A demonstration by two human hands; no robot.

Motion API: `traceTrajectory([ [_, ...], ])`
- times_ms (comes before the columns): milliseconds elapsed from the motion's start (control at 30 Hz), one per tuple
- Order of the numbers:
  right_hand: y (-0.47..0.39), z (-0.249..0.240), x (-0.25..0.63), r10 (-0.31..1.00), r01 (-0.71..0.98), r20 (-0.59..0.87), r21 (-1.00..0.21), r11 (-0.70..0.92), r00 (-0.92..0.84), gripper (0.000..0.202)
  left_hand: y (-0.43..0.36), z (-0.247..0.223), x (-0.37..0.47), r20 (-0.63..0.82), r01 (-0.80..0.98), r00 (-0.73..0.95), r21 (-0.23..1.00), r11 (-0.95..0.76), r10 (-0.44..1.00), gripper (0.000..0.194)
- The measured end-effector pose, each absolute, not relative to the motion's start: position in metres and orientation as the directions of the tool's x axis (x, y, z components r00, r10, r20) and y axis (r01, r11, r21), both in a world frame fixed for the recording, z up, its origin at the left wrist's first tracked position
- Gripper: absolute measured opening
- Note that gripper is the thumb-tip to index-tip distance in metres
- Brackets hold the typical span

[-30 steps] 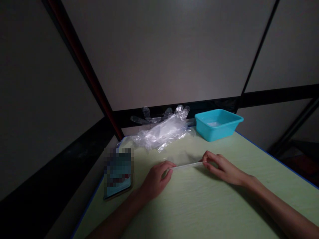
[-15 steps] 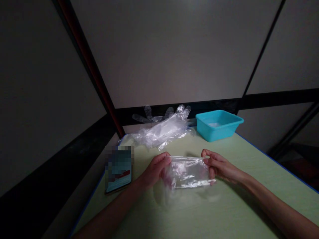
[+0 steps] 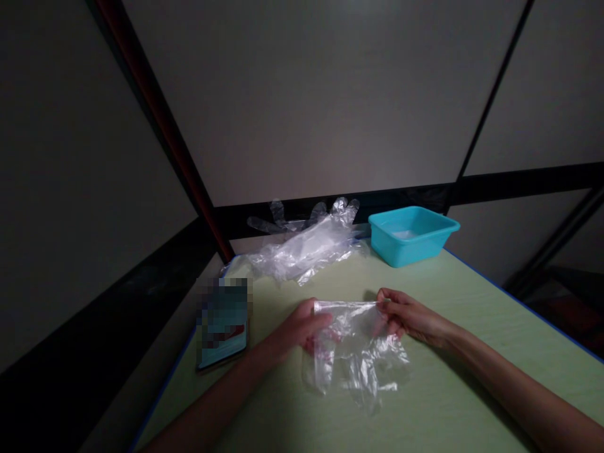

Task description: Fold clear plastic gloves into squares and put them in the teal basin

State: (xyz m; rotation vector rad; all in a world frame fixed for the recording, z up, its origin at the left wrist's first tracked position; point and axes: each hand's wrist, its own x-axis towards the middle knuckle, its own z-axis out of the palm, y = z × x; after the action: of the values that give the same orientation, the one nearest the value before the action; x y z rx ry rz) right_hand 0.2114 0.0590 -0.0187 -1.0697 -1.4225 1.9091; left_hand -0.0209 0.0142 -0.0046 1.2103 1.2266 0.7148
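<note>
A clear disposable plastic glove (image 3: 352,343) is stretched between my two hands above the table, its finger part hanging down toward me. My left hand (image 3: 309,327) grips the left side of the glove's straight edge, with the thumb lying over the film. On the other side my right hand (image 3: 401,314) pinches the right corner of that edge, its fingers curled partly behind the film. Beyond my hands, a heap of similar clear plastic gloves (image 3: 306,248) lies at the far end of the table.
A turquoise plastic basin (image 3: 413,236) stands at the far right of the table, with something whitish inside. A phone (image 3: 224,330) with its screen lit, partly blurred out, is at the left edge. The pale green table (image 3: 462,390) has blue edging and meets wall panels (image 3: 330,107).
The glove was folded into a short band; now its finger part has dropped open and hangs lower. My hands have shifted slightly and still hold its edge.
</note>
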Motion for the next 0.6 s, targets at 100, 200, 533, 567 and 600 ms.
traceTrajectory([
  [100, 0.060, -0.019, 0.210, 0.801, 0.035, -0.293, -0.946, -0.323, -0.523, 0.014, 0.012, -0.001, -0.025, -0.294, 0.285, 0.341, 0.937, 0.200, 0.893, 0.052],
  [200, 0.060, -0.018, 0.210, 0.801, 0.039, -0.311, -0.939, -0.341, -0.511, 0.014, 0.013, -0.006, -0.030, -0.290, 0.315, 0.378, 0.933, 0.172, 0.879, 0.075],
  [533, 0.052, -0.002, 0.218, 0.597, 0.260, -0.437, -0.895, -0.361, -0.673, 0.021, 0.024, -0.012, -0.038, -0.135, 0.360, 0.108, 0.929, 0.088, 0.985, 0.070],
  [567, 0.050, 0.000, 0.220, 0.529, 0.319, -0.463, -0.883, -0.344, -0.712, 0.023, 0.025, -0.015, -0.036, -0.068, 0.372, 0.054, 0.927, 0.043, 0.996, 0.068],
  [600, 0.049, 0.001, 0.222, 0.444, 0.384, -0.495, -0.866, -0.321, -0.747, 0.024, 0.026, -0.018, -0.033, 0.008, 0.391, -0.010, 0.920, -0.003, 1.000, 0.066],
])
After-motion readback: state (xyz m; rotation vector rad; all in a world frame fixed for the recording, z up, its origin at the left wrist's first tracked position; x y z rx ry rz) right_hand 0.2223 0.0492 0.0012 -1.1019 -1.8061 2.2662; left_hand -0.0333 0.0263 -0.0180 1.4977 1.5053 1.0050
